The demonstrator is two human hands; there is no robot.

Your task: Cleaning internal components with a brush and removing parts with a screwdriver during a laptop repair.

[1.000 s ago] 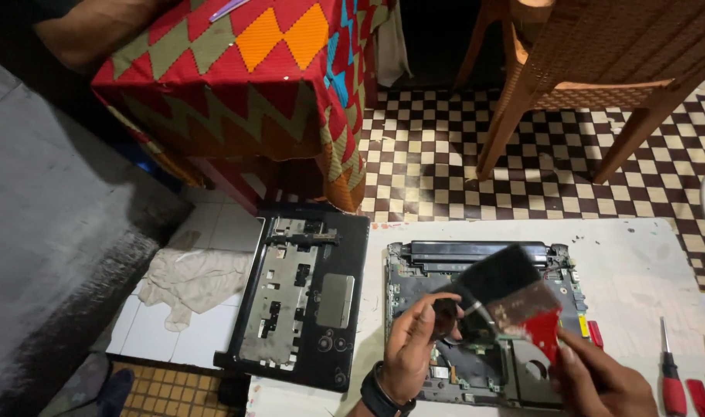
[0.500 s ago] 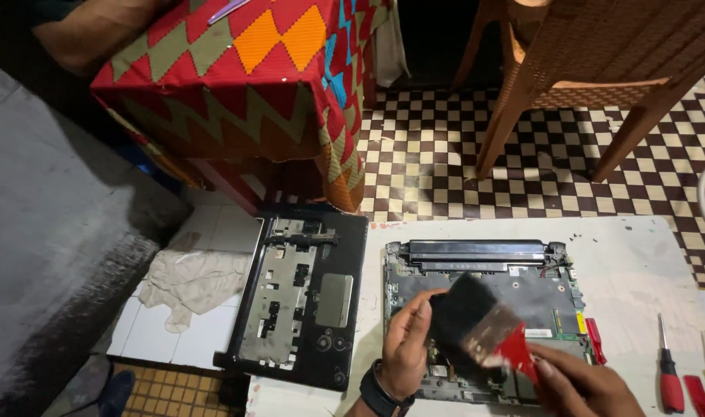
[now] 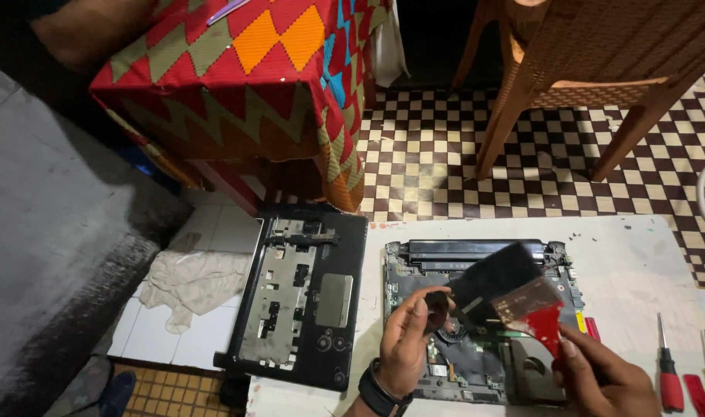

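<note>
The right hand [image 3: 607, 378] holds a red-handled brush [image 3: 514, 289] over the opened laptop base [image 3: 553, 259]; the left hand [image 3: 406, 344] touches its bristles.

A red-handled brush [image 3: 522, 297] has black bristles; the floor [image 3: 437, 162] is brown-and-cream checked; the cloth [image 3: 236, 77] shows red, orange, perhaps olive zigzags.

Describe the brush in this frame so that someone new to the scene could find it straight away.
Start at the white table in the lower right, where an opened laptop base lies with its circuit board exposed. Over that base the right hand holds a wide flat paintbrush. Its red handle, metal band and broad black bristles set it apart from the slim screwdrivers lying at the table's right edge.
</note>
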